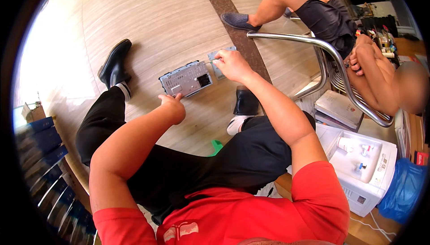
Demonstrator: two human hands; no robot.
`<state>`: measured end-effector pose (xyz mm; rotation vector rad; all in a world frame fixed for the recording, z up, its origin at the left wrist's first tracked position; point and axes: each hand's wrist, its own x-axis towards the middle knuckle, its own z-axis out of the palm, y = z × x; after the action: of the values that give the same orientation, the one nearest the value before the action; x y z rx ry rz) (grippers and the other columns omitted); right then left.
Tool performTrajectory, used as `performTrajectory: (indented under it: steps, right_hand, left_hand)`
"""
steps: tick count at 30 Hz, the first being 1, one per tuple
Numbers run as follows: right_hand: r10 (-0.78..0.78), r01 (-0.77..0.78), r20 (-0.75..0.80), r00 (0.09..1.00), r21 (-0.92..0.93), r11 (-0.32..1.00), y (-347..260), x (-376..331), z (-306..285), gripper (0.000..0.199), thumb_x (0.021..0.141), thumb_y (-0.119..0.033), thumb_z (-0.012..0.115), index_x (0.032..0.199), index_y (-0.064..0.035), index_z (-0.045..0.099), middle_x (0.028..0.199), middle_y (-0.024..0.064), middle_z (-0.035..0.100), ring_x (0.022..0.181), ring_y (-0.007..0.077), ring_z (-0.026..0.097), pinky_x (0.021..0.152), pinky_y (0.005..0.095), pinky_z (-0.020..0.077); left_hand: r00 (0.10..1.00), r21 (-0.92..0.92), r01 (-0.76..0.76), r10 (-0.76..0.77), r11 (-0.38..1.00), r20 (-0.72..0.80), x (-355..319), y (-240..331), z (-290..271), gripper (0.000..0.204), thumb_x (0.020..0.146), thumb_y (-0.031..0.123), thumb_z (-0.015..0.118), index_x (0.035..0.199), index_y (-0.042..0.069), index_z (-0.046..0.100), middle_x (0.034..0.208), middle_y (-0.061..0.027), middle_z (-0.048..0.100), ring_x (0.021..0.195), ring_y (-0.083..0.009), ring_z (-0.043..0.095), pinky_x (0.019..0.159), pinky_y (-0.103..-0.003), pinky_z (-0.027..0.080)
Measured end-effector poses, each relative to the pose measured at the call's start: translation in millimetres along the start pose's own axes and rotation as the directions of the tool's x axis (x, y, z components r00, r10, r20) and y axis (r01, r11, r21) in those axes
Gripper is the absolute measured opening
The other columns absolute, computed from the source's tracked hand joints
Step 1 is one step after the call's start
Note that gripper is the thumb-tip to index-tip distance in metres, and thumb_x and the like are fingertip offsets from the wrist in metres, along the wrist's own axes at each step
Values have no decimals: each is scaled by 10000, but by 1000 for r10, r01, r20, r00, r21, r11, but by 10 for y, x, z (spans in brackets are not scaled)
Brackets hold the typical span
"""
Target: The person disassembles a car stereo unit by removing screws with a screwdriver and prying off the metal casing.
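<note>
A grey metal electronics chassis with vent holes and rear sockets is held up between my knees, above the wooden floor. My left hand grips its near lower edge. At the chassis's right end my right hand is closed around a thin tool, whose tip touches the upper right corner of the box. A small grey plate lies on the floor just behind that hand. My legs in black trousers and black shoes frame the box.
Another person sits at the right on a chrome-framed chair, hands clasped. A white water dispenser with a blue bottle stands at lower right, books beside it. Blue boxes are stacked at left. A green object lies by my leg.
</note>
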<state>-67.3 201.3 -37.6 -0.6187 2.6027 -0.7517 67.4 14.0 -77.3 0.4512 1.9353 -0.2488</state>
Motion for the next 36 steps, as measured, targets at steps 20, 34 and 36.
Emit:
performTrajectory:
  steps: [20, 34, 36]
  right_hand:
    - [-68, 70, -37, 997, 64, 995, 26, 35, 33, 204, 872, -135, 643, 1027, -4, 654, 760, 144, 677, 636, 204, 653, 625, 337, 521]
    - [-153, 156, -90, 984, 26, 987, 55, 6, 38, 197, 881, -185, 574, 970, -35, 667, 889, 212, 669, 866, 386, 646, 766, 445, 517]
    - [-123, 124, -29, 992, 18, 992, 43, 0, 91, 198, 878, -159, 546, 975, -44, 675, 930, 216, 667, 898, 390, 644, 790, 452, 520]
  left_hand:
    - [999, 22, -3, 2, 1000, 39, -3, 15, -21, 779, 840, 318, 677, 1497, 128, 304, 1612, -58, 37, 1402, -376, 296, 1004, -630, 338]
    - [1000, 50, -6, 7, 999, -10, -64, 8, -17, 651, 869, 361, 632, 1456, 189, 408, 1611, -51, 79, 1373, -364, 348, 990, -632, 330]
    - [1000, 21, -14, 14, 1000, -25, 133, 22, 132, 660, 854, 375, 648, 1450, 211, 418, 1609, -53, 103, 1371, -377, 345, 981, -643, 320]
